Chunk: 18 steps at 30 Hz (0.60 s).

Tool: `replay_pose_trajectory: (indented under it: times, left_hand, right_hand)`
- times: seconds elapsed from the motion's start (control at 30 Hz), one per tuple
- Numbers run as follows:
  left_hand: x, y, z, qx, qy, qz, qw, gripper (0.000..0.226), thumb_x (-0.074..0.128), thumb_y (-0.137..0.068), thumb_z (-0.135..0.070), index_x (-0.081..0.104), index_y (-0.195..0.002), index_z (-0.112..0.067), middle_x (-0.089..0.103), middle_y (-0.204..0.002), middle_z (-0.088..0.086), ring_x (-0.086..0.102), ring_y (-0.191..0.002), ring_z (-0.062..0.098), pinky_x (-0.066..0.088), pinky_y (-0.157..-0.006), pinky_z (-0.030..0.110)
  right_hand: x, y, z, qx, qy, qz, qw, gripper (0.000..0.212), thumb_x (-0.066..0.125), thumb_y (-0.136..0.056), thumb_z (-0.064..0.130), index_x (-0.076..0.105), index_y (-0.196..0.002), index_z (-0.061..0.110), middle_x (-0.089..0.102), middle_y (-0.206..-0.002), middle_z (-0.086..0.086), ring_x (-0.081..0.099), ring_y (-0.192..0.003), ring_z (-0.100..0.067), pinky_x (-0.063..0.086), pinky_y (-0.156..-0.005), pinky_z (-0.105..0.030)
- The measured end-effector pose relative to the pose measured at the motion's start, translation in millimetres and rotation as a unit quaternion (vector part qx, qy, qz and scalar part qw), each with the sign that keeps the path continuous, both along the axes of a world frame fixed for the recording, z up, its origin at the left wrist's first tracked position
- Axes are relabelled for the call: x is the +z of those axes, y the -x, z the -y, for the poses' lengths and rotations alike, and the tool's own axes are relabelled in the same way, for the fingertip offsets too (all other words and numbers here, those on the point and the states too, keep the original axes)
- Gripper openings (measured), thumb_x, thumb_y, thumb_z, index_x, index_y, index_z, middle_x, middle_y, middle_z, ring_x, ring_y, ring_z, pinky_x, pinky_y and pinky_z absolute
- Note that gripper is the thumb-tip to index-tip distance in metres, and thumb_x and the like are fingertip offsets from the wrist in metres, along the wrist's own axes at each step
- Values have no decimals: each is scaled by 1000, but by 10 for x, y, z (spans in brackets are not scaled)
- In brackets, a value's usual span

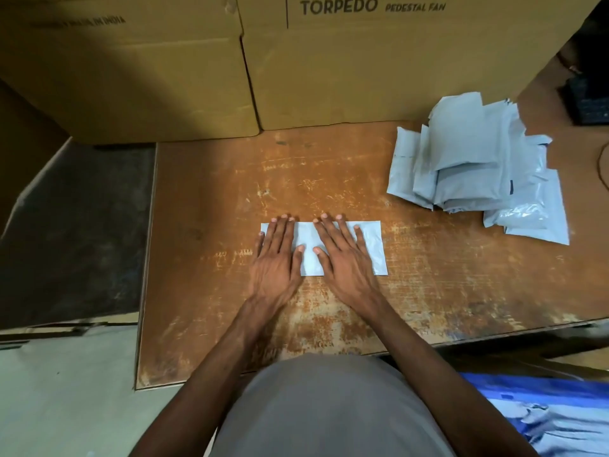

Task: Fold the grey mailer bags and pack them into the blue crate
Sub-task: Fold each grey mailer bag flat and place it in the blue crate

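Pale grey mailer bag [308, 249], folded into a flat strip, being pressed near the table [428, 291] front edge by flat, spread left hand [275, 258] and right hand [342, 258], blue crate [543, 413] being cut off at frame corner

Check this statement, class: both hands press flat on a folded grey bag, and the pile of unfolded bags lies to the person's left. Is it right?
Not quite. The head view shows the left hand and right hand flat on the folded grey bag, but the pile of bags lies to the person's right.

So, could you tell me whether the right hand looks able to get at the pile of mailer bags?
Probably yes: the right hand lies flat on a bag, and only bare table separates it from the pile.
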State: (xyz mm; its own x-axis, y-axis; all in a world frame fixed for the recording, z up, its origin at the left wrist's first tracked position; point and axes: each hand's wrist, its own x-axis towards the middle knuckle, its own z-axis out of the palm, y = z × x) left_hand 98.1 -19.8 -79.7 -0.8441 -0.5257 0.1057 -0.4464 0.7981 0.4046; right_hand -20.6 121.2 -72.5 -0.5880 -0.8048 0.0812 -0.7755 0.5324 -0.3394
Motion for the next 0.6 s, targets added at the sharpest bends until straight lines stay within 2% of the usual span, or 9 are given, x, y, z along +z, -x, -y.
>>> replay_pose_trajectory:
  times: [0.27, 0.6]
  left_hand:
    - [-48, 1, 6, -9, 4, 46, 999, 59, 21, -112, -41, 14, -165, -17, 13, -172, -2, 3, -159, 13, 12, -129, 43]
    - [-28, 23, 14, -16, 1, 62, 998, 60, 21, -112, -41, 10, -165, -15, 9, -173, 0, -1, -159, 13, 11, -129, 44]
  right_hand:
    - [-28, 15, 5, -9, -32, -15, 999, 56, 25, -113, 43, 16, -166, 26, 15, -173, 7, 1, -161, -18, 9, -129, -48]
    - [-40, 40, 26, -2, -36, -5, 999, 58, 28, -113, 43, 13, -166, 25, 12, -173, 8, -1, -161, -18, 7, -130, -48]
